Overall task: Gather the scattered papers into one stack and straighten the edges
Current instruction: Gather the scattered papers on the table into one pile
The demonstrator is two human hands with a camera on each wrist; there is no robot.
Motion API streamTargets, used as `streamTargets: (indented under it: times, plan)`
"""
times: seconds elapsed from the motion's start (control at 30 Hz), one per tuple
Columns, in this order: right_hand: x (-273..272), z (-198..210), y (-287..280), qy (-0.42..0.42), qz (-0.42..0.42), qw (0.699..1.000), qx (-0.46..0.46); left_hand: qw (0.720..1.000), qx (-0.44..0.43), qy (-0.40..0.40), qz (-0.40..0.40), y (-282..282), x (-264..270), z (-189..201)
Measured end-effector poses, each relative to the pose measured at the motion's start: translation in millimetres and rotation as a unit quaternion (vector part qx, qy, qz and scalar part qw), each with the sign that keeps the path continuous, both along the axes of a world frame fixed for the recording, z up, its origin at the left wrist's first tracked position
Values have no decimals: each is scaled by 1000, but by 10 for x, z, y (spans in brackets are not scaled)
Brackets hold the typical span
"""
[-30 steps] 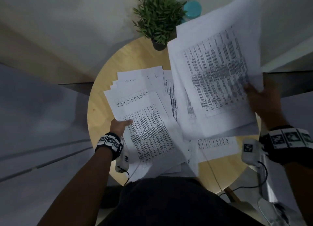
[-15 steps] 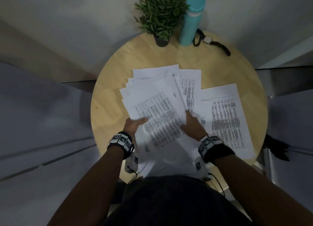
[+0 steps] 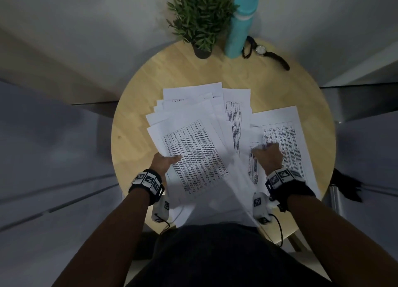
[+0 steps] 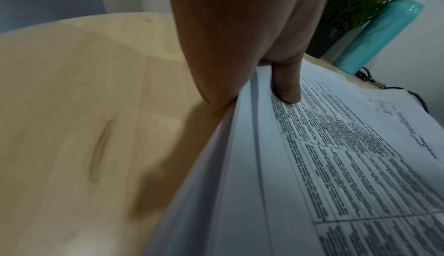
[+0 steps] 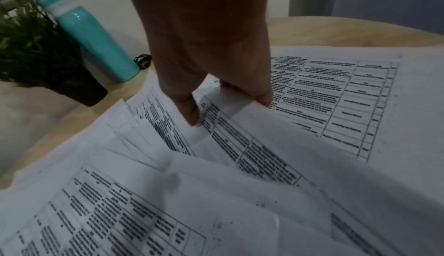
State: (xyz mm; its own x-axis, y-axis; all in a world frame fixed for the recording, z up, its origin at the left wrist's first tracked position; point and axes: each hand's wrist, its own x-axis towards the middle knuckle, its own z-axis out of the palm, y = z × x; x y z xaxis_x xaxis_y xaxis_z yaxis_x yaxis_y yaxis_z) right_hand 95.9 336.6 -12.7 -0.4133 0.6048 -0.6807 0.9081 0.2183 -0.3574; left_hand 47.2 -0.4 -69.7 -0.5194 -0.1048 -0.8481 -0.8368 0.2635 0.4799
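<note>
White printed papers [image 3: 193, 149] lie fanned in a loose pile on the round wooden table [image 3: 133, 140]. My left hand [image 3: 170, 159] grips the pile's left edge, its thumb [image 4: 287, 91] lying on the top sheet and its fingers hidden under the pile. More printed sheets [image 3: 286, 136] lie apart at the right, overlapping the pile's edge. My right hand [image 3: 266, 150] is down on them. In the right wrist view it [image 5: 225, 108] pinches a lifted sheet edge [image 5: 230, 98] between thumb and fingers.
At the table's far edge stand a potted green plant [image 3: 200, 17] and a teal bottle [image 3: 241, 24], with a wristwatch [image 3: 261, 50] lying beside the bottle. The pile's near end hangs over the table edge toward my body. Grey floor surrounds the table.
A second ago my right hand held a bunch of sheets up at the right. It then came down onto the pile and has now shifted right onto the separate sheets. My left hand kept its grip.
</note>
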Motion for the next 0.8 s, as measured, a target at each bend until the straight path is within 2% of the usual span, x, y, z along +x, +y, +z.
streamTargets:
  times: [0.07,0.13,0.27,0.4,0.47,0.53,0.6,0.67,0.73,0.8]
  plan:
    - [3,-77,-31,16,9,998,-60,1000,15,-2,7,26,0,13]
    - [-6,-78,-84,21,28,997,-76,1000,6,-8,3,19,18,-91]
    - [-19,37,-107,47,57,997,-33,1000,8,4,17,-64,5,-256]
    - [-51,236,-27,89,73,993,19,999,15,31,34,87,-68,244]
    - [-90,365,55,105,70,991,48,999,-14,23,32,71,-91,287]
    - [-123,505,156,154,84,982,71,999,-37,24,26,34,-111,297]
    - [-147,551,299,205,61,974,79,998,-47,30,23,11,-134,309]
    - [-156,501,436,200,33,979,35,998,-44,35,29,-9,-144,321]
    - [-132,430,496,129,20,991,-21,998,-43,39,32,-17,-149,320]
    - [-70,354,495,70,31,997,-20,998,-42,42,36,-18,-151,299]
